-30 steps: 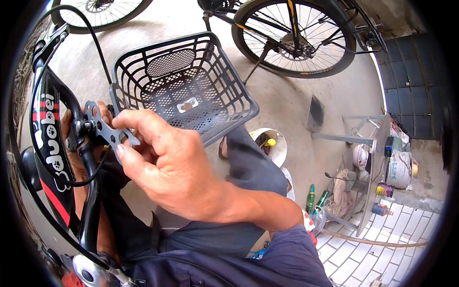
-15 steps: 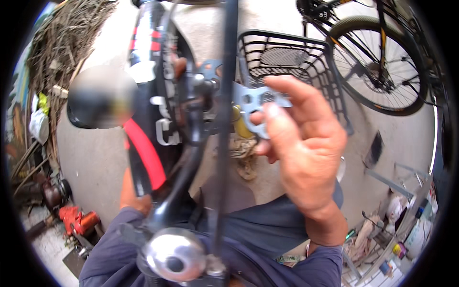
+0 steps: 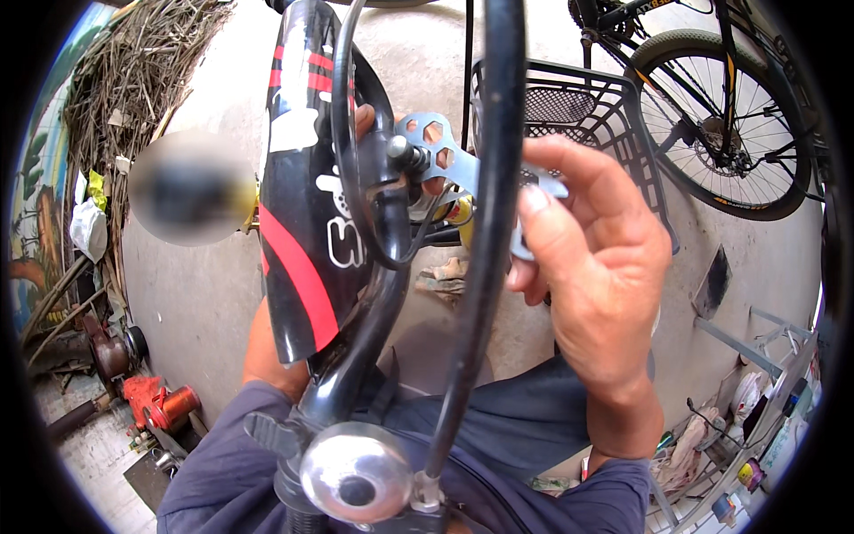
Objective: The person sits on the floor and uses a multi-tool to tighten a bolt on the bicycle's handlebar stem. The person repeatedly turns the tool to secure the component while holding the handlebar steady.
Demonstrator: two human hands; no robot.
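My right hand (image 3: 596, 267) grips one end of a flat silver multi-hole wrench (image 3: 440, 151). The wrench's other end sits on a small black bolt (image 3: 400, 151) on a bicycle part. That black and red bicycle frame piece (image 3: 302, 222) stands close in front of me, with a black cable looping past the bolt. My left hand (image 3: 363, 117) reaches behind the frame piece; only a fingertip at the top and the forearm below show. A black handlebar tube (image 3: 485, 267) crosses in front of my right hand, and a chrome bell (image 3: 356, 472) sits at its base.
A black mesh bicycle basket (image 3: 578, 107) lies on the concrete floor behind the wrench. Another bicycle's wheel (image 3: 712, 125) stands at the upper right. Dry branches (image 3: 133, 80) pile up at the upper left, red tools (image 3: 156, 405) lie at the lower left, and bottles and clutter (image 3: 747, 445) at the lower right.
The view has swung left and closer to the bicycle, so the basket now lies at the upper right. My right hand keeps hold of the wrench at the bolt.
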